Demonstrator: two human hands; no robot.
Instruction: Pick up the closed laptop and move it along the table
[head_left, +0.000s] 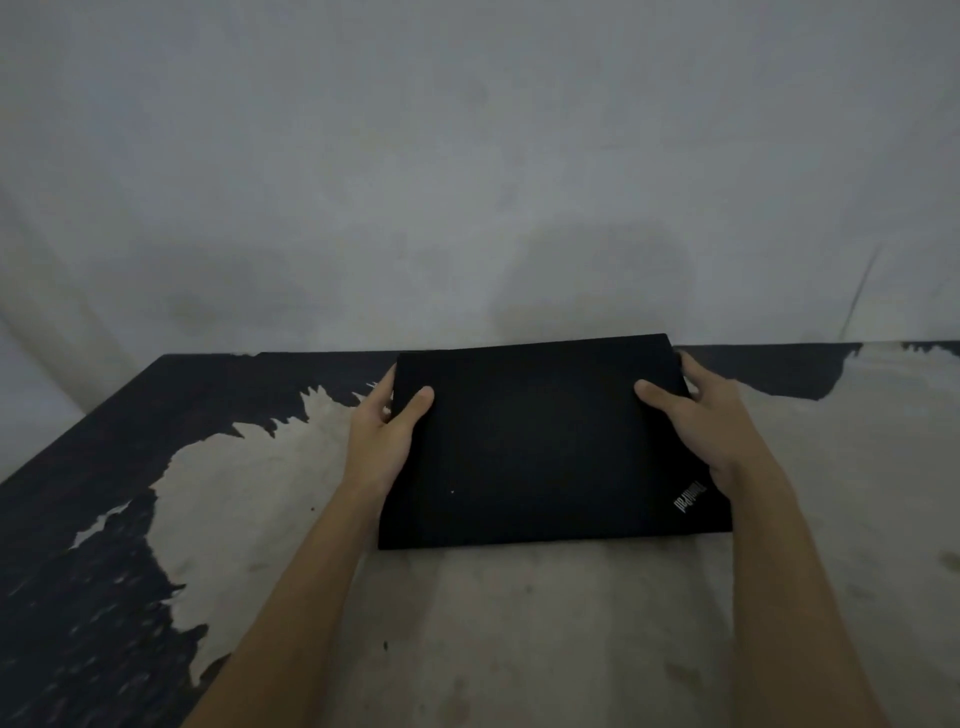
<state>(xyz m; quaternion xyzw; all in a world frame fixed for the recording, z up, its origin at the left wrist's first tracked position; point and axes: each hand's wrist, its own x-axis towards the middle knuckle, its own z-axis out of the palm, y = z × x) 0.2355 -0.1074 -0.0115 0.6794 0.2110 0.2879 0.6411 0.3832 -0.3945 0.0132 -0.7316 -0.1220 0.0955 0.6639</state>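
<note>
Laptop (540, 447) matte black, silver logo. Table (519, 623) pale beige, patchy black peeling coat. Wall (467, 156) mottled grey.

The only readable text is the word "ThinkPad", printed in pale grey letters on the black lid of the closed laptop (535, 447). It sits in the lid's near right corner, set at a slant and running upward as seen from the head camera. No other label, number or sign can be read.

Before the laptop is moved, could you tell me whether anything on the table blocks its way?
Nothing visible does: both hands, left hand and right hand, already grip the laptop, and the table around it lies bare.
</note>
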